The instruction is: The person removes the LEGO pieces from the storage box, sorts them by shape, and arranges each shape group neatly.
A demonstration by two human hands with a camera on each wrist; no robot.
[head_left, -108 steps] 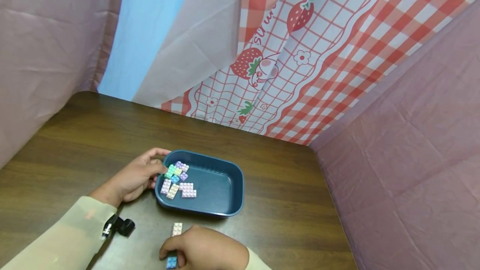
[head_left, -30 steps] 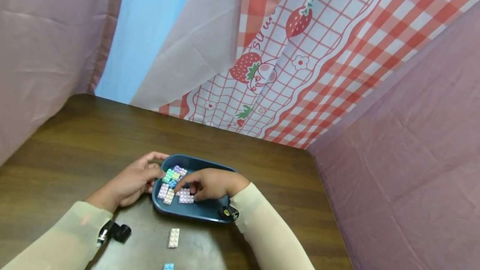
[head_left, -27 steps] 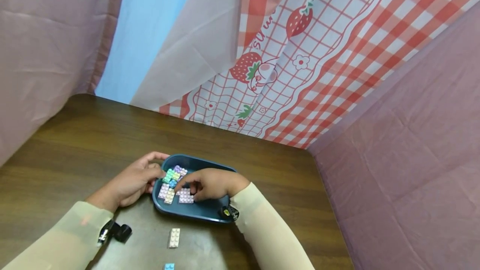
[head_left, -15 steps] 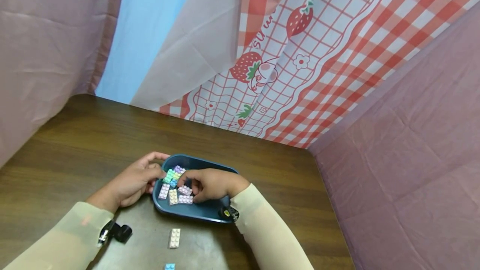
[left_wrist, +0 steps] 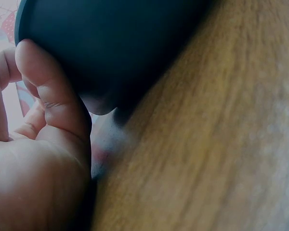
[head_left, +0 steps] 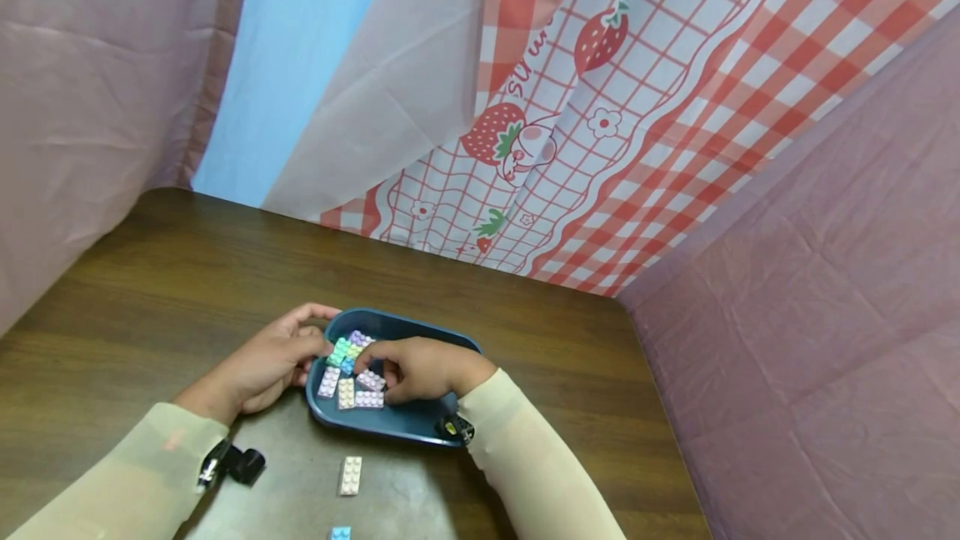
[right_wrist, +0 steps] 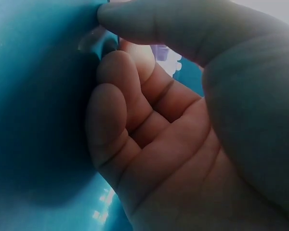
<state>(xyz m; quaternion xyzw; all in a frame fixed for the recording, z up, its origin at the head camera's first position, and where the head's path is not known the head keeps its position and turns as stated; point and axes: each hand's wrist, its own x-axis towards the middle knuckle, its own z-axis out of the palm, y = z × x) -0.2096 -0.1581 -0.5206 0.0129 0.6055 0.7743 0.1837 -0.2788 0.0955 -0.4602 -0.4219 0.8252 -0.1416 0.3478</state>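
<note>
My left hand (head_left: 268,357) holds the left end of a dark blue rectangular plastic tray (head_left: 401,436), its thumb at the rim; the left wrist view shows a finger pressed against the outer wall (left_wrist: 111,43). Inside the tray, my right hand (head_left: 427,367) has curled fingers around a pale pink toy brick (head_left: 370,380), index at one side and thumb at the other. A second pink brick (head_left: 369,399) lies right beside it. Left of these are a cream brick (head_left: 346,393) and another pale pink brick (head_left: 328,382). In the right wrist view, my curled fingers (right_wrist: 106,113) are close over the tray floor.
Mint green bricks (head_left: 340,352), a blue brick (head_left: 347,365) and a purple brick (head_left: 360,338) cluster at the tray's left end. On the wooden table (head_left: 262,265) in front lie a cream brick (head_left: 350,476) and a light blue brick (head_left: 341,533). Curtains stand around the table.
My right hand has gone from the bricks on the table into the tray. The pink bricks there have shifted apart, and the cream brick beside them has turned upright. My left hand keeps its hold.
</note>
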